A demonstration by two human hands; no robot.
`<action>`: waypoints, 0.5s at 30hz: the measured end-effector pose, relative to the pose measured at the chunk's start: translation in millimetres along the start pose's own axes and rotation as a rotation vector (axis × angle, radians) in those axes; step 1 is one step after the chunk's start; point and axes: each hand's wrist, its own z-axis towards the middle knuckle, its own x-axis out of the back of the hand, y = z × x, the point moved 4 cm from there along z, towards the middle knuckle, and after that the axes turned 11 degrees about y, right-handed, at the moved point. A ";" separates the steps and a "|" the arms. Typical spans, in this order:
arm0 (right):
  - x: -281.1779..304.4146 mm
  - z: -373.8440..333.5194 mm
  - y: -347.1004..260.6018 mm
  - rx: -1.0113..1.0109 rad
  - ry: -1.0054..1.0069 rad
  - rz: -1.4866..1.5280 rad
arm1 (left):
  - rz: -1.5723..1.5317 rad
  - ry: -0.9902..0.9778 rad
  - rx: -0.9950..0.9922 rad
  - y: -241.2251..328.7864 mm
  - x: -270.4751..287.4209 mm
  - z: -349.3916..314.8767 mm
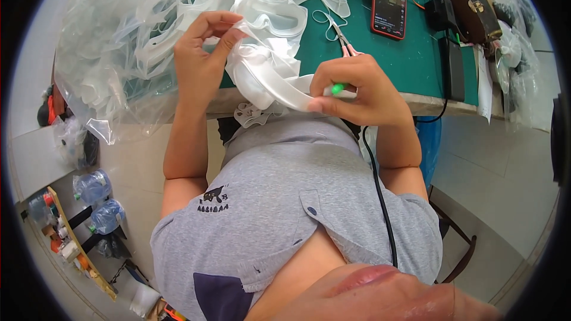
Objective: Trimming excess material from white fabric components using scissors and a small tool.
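Note:
A white, shiny fabric piece [275,84] with a long curved band is stretched between my hands at the table's near edge. My left hand [208,41] pinches a thin upper edge of it between thumb and fingertips. My right hand [358,90] is closed on the band's right end, thumb along its lower edge. A pen with a bright green tip [338,89] pokes out between the fingers of that same hand. Just beyond my right hand lie scissors with pink handles [345,44]. More white fabric pieces [276,15] are heaped behind the held one.
Clear plastic bags [119,59] with white pieces cover the left of the green table [357,15]. At the back right are a red-cased phone [389,3], a black power strip [453,71] and a brown bag [474,7]. A black cable [380,202] hangs across my shirt.

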 end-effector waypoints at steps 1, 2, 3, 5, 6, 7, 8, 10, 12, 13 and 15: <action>-2.0 -0.2 5.6 -0.077 0.013 -0.075 | 0.002 0.004 0.001 1.4 -2.7 -3.0; -3.3 -0.5 10.3 -0.157 0.031 -0.152 | -0.076 0.006 0.074 2.1 -8.0 -6.9; -5.6 0.7 10.6 -0.157 0.030 -0.152 | -0.153 0.008 0.147 1.7 -13.0 -10.1; -13.5 3.5 15.4 -0.229 -0.058 -0.322 | -0.163 0.040 0.142 -4.0 -20.2 -16.1; -17.4 5.3 15.2 -0.230 -0.057 -0.323 | -0.171 0.072 0.136 -5.5 -22.3 -17.6; -21.7 7.1 13.5 -0.185 -0.039 -0.370 | -0.172 0.072 0.136 -3.9 -24.7 -18.2; -26.1 8.2 12.0 -0.143 -0.020 -0.416 | -0.181 0.104 0.172 -3.2 -25.9 -19.1; -36.6 8.3 13.7 -0.144 0.011 -0.414 | -0.191 0.134 0.210 -4.3 -26.4 -19.4; -46.0 9.9 18.0 -0.143 0.040 -0.411 | -0.211 0.179 0.191 -6.1 -23.3 -16.8; -47.6 12.0 19.1 -0.096 0.116 -0.430 | -0.211 0.178 0.191 -6.8 -22.4 -15.6; -46.2 16.4 19.8 -0.046 0.188 -0.449 | -0.242 0.176 0.224 -9.1 -20.1 -13.6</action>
